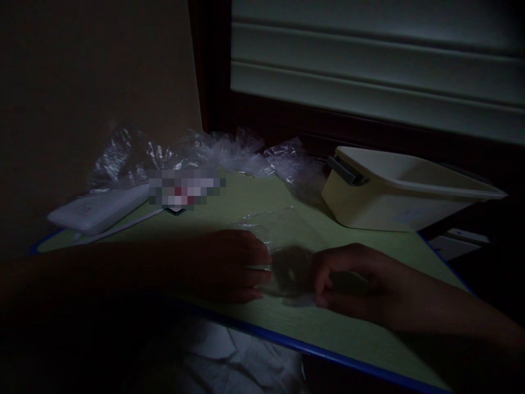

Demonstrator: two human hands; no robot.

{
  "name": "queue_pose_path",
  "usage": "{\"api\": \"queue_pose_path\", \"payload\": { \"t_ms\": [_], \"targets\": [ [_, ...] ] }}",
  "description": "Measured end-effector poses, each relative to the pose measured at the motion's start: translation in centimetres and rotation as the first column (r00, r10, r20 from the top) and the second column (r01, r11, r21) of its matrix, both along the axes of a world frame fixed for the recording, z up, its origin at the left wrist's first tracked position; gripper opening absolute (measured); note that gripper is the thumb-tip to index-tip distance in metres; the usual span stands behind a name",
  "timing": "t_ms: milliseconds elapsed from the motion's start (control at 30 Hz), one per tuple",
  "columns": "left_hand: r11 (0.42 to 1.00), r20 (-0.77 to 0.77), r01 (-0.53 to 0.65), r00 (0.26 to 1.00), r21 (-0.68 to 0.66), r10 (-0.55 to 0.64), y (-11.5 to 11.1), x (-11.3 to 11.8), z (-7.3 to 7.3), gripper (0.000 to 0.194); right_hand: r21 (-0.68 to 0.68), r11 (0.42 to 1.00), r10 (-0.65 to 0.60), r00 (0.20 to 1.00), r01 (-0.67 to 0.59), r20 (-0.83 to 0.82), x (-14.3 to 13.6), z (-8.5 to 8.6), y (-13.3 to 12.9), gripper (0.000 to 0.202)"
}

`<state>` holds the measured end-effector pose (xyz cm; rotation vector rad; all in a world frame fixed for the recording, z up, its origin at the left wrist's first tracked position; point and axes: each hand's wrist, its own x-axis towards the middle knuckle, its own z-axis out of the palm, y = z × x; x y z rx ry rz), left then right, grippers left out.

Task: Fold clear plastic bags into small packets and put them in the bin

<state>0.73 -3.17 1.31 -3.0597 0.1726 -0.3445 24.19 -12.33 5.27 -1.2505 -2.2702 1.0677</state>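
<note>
A clear plastic bag (293, 232) lies on the green table (254, 194), with a dark, indistinct patch between my hands. My left hand (229, 265) rests palm down at the bag's left side, its fingers a little apart over the plastic. On the right, my right hand (356, 284) is curled, thumb and fingertips pressed together at the bag's lower right edge. The dim light hides how much plastic is in that pinch.
Crumpled clear plastic (229, 150) runs along the back edge. A white box-shaped item (98, 208) and a white strip lie at the left, near a blurred-out item (184, 189). A cream bin (369, 202) with a grey handle stands at the right.
</note>
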Motion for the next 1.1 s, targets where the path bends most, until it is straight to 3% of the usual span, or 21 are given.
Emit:
{"api": "queue_pose_path", "payload": {
  "t_ms": [167, 300, 400, 600, 767, 967, 1100],
  "targets": [
    [0.999, 0.072, 0.051, 0.996, 0.012, -0.052, 0.1, 0.1, -0.3, 0.019, 0.116, 0.978, -0.162, 0.982, 0.173, -0.099, 0.0, -0.5, 0.7, 0.013],
    [0.998, 0.019, 0.060, 0.998, 0.018, -0.060, -0.1, 0.2, 0.1, 0.022, 0.177, 0.949, -0.230, 0.958, 0.260, -0.170, -0.5, -0.8, 0.9, 0.012],
    [0.999, -0.043, 0.042, 0.998, 0.030, -0.041, -0.2, 0.3, 0.4, 0.021, 0.179, 0.944, -0.243, 0.952, 0.276, -0.183, -0.8, -1.0, 1.1, 0.011],
    [0.996, 0.006, 0.051, 0.999, 0.067, -0.051, -0.2, 0.4, 0.3, 0.016, 0.202, 0.933, -0.274, 0.953, 0.296, -0.131, -1.0, -1.8, 1.5, 0.011],
    [0.997, -0.016, 0.026, 1.000, 0.078, -0.025, -0.3, 0.3, 0.4, 0.013, 0.124, 0.941, -0.307, 0.948, 0.315, -0.081, -1.0, -2.3, 1.6, 0.012],
    [0.991, 0.088, 0.010, 0.996, 0.137, -0.022, -0.6, -0.1, 0.4, 0.018, 0.066, 0.935, -0.338, 0.933, 0.348, -0.126, -1.0, -2.8, 1.8, 0.021],
    [0.990, 0.136, 0.024, 0.990, 0.136, -0.043, -0.7, -0.1, 0.4, 0.016, 0.039, 0.951, -0.306, 0.951, 0.308, -0.039, -0.8, -2.5, 1.7, 0.018]
  ]
}}
